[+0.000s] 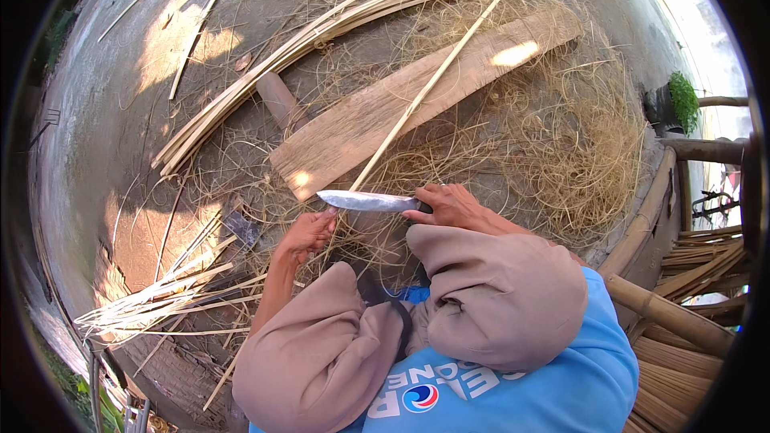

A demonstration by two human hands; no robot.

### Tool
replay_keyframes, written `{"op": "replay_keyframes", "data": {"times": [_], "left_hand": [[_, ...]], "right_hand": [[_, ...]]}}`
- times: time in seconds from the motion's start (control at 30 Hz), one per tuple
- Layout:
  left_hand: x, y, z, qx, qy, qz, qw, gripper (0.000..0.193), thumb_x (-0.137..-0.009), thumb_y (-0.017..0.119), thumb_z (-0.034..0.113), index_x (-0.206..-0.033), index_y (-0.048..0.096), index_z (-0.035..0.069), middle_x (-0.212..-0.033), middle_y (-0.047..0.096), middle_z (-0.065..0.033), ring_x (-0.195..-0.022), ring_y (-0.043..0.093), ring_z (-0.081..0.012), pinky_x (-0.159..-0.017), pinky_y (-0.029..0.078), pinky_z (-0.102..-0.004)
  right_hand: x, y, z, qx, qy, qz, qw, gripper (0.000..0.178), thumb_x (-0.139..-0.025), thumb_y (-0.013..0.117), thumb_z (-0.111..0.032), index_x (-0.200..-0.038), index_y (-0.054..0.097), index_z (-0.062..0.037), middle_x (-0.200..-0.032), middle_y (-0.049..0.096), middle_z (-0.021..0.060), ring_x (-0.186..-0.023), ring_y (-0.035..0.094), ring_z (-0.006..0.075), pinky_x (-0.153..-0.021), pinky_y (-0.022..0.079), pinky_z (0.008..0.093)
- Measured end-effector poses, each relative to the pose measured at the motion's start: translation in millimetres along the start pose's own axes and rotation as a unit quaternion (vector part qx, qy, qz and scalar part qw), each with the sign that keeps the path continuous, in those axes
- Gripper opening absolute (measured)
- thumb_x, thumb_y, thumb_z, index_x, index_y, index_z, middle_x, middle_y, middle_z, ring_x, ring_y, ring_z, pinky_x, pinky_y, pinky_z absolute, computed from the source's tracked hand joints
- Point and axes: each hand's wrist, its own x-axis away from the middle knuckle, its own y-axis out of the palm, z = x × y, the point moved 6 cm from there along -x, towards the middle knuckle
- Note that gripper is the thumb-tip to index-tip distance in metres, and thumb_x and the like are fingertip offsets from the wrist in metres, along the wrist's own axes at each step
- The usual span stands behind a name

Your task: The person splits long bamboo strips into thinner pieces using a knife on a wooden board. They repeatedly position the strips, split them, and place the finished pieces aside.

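My right hand (451, 206) is closed round the dark handle of a large knife (369, 202), whose broad blade points left. A long, thin bamboo strip (433, 80) runs from the far side toward me and passes under the blade. At the knife's tip, my left hand (309, 232) has its fingers curled in against the near part of the strip; the exact grip is partly hidden. Beyond the knife lies a wooden plank (425, 104), with the strip crossing over it.
A bundle of long bamboo strips (321, 32) lies beyond the plank. Tangled shavings (561, 160) cover the ground to the right. Shorter split pieces (176, 297) are heaped at the left. A bamboo pole frame (674, 313) and stacked strips (670, 385) stand at the right.
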Motion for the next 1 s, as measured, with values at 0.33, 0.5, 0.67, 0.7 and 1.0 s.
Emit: {"op": "replay_keyframes", "data": {"times": [0.33, 0.5, 0.67, 0.7, 1.0], "left_hand": [[44.8, -28.5, -41.6, 0.031, -0.051, 0.011, 0.998, 0.049, -0.102, 0.061, 0.054, -0.075, 0.054, 0.014, -0.056, 0.035, 0.0114, -0.045, 0.024, -0.001, -0.041, 0.016, -0.0216], [125.4, -101.7, -114.3, -0.073, -0.064, 0.062, 0.993, 0.046, -0.104, 0.062, 0.048, -0.075, 0.059, 0.011, -0.059, 0.04, 0.0093, -0.048, 0.028, -0.0031, -0.045, 0.019, -0.0229], [119.4, -92.9, -103.3, -0.148, 0.025, 0.114, 0.982, 0.046, -0.106, 0.058, 0.042, -0.078, 0.064, 0.007, -0.058, 0.042, 0.0083, -0.051, 0.032, -0.0061, -0.049, 0.024, -0.025], [114.1, -76.0, -103.8, -0.178, 0.089, 0.163, 0.966, 0.045, -0.107, 0.056, 0.041, -0.083, 0.068, 0.005, -0.057, 0.04, 0.0051, -0.054, 0.035, -0.0077, -0.051, 0.027, -0.0277], [19.8, 53.1, -10.0, -0.386, 0.334, 0.462, 0.725, 0.041, -0.107, 0.053, 0.04, -0.087, 0.068, 0.009, -0.06, 0.055, -0.0121, -0.052, 0.055, -0.0265, -0.053, 0.04, -0.0422]], "right_hand": [[-20.5, 0.2, 48.6, -0.027, 0.064, 0.039, 0.997, 0.056, -0.101, 0.058, -0.056, -0.084, 0.064, -0.003, -0.06, 0.061, 0.0156, -0.054, 0.061, 0.0325, -0.055, 0.051, 0.045], [4.2, -134.9, 259.4, 0.063, 0.349, 0.241, 0.903, 0.07, -0.101, 0.051, -0.064, -0.074, 0.058, -0.0008, -0.056, 0.057, 0.0103, -0.047, 0.056, 0.0218, -0.046, 0.043, 0.0403], [6.9, -155.4, 270.9, 0.003, 0.418, 0.234, 0.878, 0.074, -0.101, 0.05, -0.066, -0.071, 0.058, 0.0014, -0.059, 0.058, 0.0157, -0.055, 0.063, 0.0281, -0.059, 0.05, 0.0449], [-25.7, -103.8, 236.7, -0.041, 0.375, 0.181, 0.908, 0.076, -0.1, 0.051, -0.066, -0.072, 0.061, 0.0033, -0.063, 0.061, 0.0208, -0.061, 0.062, 0.0335, -0.063, 0.048, 0.0493], [8.1, -26.4, 59.5, -0.04, 0.204, 0.064, 0.976, 0.066, -0.099, 0.057, -0.062, -0.077, 0.062, -0.0008, -0.059, 0.06, 0.0173, -0.056, 0.062, 0.0349, -0.059, 0.049, 0.0492]]}}
